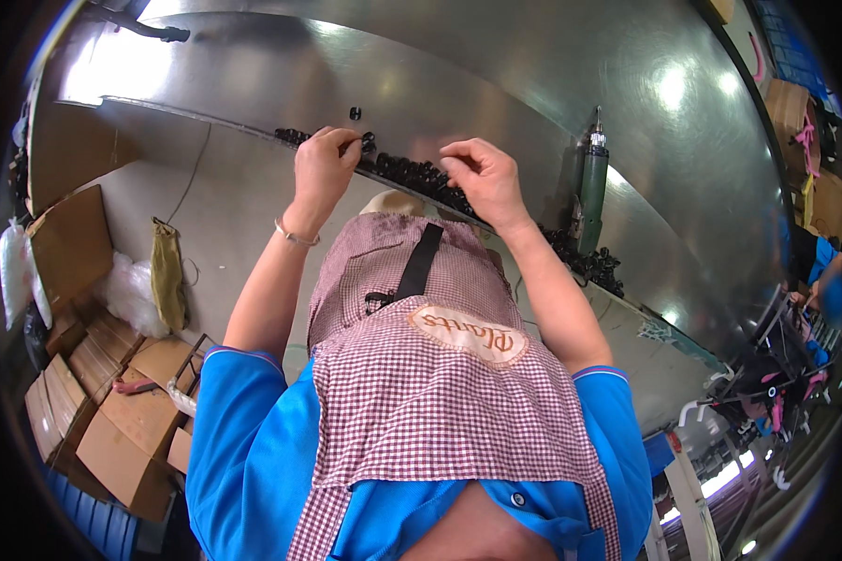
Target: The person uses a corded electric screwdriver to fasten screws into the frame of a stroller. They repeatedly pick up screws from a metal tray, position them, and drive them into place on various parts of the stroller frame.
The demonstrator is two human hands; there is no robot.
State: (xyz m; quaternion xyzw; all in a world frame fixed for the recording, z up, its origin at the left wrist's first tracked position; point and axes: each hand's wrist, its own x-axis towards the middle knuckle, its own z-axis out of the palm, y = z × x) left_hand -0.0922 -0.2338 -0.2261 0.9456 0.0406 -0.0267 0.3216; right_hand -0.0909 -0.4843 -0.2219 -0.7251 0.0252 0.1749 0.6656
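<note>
My left hand (324,172) is closed in a pinch at the near edge of a shiny metal worktable (421,84). A small black part (369,143) shows at its fingertips. My right hand (488,186) has its thumb and forefinger curled together above a row of small black parts (412,175); whatever lies between those fingertips is too small to make out. One single black piece (355,113) sits apart, farther in on the metal top. To the right of my right hand lies a green electric screwdriver (591,178), its bit pointing away from me.
More black parts (589,264) are heaped along the edge at right. Cardboard boxes (126,421) and a clear plastic bag (133,290) are on the floor at left. A rack with dark and pink items (776,383) stands at right. A dark bar (145,26) reaches over the far left.
</note>
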